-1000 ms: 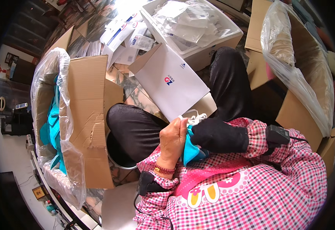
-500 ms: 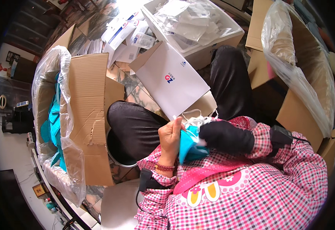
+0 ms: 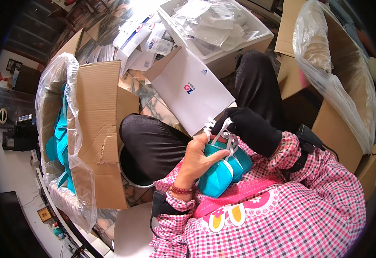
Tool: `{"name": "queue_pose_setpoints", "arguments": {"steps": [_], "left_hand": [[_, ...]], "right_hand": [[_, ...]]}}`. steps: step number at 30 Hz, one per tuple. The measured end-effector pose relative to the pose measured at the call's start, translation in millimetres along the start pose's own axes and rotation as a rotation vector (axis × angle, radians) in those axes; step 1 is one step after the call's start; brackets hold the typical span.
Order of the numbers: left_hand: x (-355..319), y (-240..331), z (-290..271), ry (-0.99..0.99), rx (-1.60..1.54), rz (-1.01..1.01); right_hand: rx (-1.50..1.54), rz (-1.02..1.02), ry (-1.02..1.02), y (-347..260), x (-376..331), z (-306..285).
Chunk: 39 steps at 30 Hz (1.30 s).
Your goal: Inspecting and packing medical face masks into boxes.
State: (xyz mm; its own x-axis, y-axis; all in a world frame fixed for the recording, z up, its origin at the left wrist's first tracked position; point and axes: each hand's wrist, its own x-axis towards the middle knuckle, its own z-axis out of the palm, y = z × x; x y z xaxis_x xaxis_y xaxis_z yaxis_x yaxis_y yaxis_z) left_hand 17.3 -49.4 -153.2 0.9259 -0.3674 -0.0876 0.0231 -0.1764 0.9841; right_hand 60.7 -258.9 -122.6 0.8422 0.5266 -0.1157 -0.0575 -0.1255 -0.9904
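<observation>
A small bunch of teal folded face masks rests against my lap, with white ear loops lying over it. My left hand, bare with a dark red bead bracelet at the wrist, grips the masks from the left, its thumb pressed across the top. In a black covering, my right hand is at the upper edge of the bunch, its fingers closed at the gathered white loops. The fingertips there are partly hidden, as is the underside of the masks.
At the left, a plastic-lined carton holds more teal masks. A white box lies before my legs; behind it stands a white foam bin of clear plastic bags. Another lined carton stands at the right, and flattened white boxes lie ahead.
My right hand has moved up from beside the masks to the loops. The masks have turned, showing more of their teal face, and my left thumb now lies across them.
</observation>
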Motion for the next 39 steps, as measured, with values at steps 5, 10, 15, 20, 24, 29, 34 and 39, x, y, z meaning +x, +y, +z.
{"name": "queue_pose_setpoints", "arguments": {"steps": [5,10,15,20,24,29,34,39], "left_hand": [[3,6,1,-0.018,0.034,0.005],[1,11,-1,-0.031,-0.049,-0.062],[3,10,5,0.008,0.008,-0.02],[4,19,14,0.056,-0.268,-0.188],[7,8,19,0.023,-0.087,-0.085],[14,15,28,0.032,0.021,-0.092],[14,17,32,0.062,-0.35,-0.17],[11,7,47,0.071,-0.121,-0.064]], "right_hand": [[-0.045,-0.159,0.167,0,-2,5],[0.954,-0.013,0.243,1,3,-2],[0.608,0.022,0.255,-5,1,3],[0.129,-0.04,0.168,-17,2,-3],[0.019,-0.094,0.134,-25,4,-5],[-0.024,-0.068,0.137,-33,5,8],[-0.188,-0.208,0.213,-27,7,6],[-0.354,-0.298,0.166,-10,4,15]]}}
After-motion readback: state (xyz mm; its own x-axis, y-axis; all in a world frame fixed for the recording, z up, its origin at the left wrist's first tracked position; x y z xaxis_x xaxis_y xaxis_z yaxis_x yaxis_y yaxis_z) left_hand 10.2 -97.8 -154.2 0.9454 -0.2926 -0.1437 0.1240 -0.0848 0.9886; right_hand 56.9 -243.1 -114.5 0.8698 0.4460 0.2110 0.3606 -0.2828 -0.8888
